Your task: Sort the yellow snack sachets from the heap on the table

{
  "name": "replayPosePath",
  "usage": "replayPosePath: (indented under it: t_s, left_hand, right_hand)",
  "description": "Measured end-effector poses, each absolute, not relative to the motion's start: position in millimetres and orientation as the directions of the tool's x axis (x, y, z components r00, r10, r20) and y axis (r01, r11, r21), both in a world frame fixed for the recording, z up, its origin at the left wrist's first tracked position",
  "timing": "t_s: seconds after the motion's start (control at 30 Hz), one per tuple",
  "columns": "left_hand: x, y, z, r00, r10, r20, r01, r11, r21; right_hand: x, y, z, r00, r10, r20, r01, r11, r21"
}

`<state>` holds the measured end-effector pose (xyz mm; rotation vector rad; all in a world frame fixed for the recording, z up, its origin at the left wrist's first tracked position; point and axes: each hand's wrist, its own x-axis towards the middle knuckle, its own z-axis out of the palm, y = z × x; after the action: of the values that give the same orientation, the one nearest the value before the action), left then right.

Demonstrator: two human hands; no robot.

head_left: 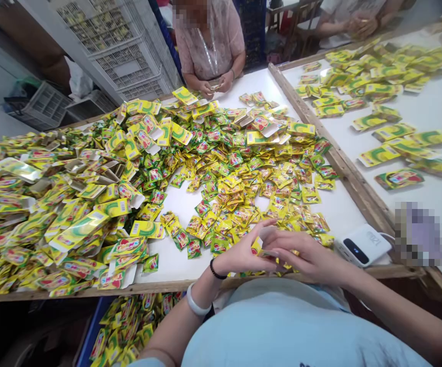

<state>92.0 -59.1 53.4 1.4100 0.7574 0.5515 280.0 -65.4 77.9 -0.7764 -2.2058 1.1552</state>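
Observation:
Close to the table's front edge, my left hand (245,251) is wrapped around a small yellow carton (257,247), mostly hidden by the fingers. My right hand (295,251) meets it from the other side, its fingers closed at the carton's end; whether a sachet is also between them is hidden. Just beyond both hands spreads a pile of small yellow and green sachets (230,191). To the left lies a large heap of yellow-green cartons (79,224), several with their flaps standing up.
A white power bank (364,246) with a cable lies right of my hands, beside a wooden divider (331,148). Past the divider are more cartons (396,132). A person (211,46) works across the table; another person's hands (360,25) show farther right. White crates (121,51) stand behind.

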Motion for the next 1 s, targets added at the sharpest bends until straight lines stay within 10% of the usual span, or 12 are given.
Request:
replayPosePath:
  t_s: [0.13,0.23,0.4,0.63,1.0]
  left_hand:
    - [94.8,-57.4,55.4,0.666,0.738,-0.110,0.118,0.042,0.992]
    - [69.9,-47.8,50.6,0.564,0.825,-0.048,0.271,-0.129,0.954]
    - [-8.1,-21.8,17.2,0.153,0.988,-0.003,0.837,-0.128,0.532]
    - [-36.4,-25.7,-21.8,0.279,0.959,-0.055,0.845,-0.218,0.488]
    - [-35.6,-35.5,-24.9,0.066,0.996,0.053,0.748,-0.084,0.658]
  right_hand:
    - [295.5,-64.9,75.7,-0.660,0.726,0.191,0.332,0.510,-0.793]
    - [339.7,-45.9,74.3,-0.315,0.859,0.404,0.602,0.510,-0.614]
    - [407.6,-15.4,69.5,0.142,0.832,0.536,0.975,-0.023,-0.221]
    - [377.3,-21.1,45.4,-0.114,0.899,0.423,0.956,0.216,-0.200]
    - [278.1,-26.4,23.9,-0.450,0.829,0.332,0.672,0.560,-0.485]
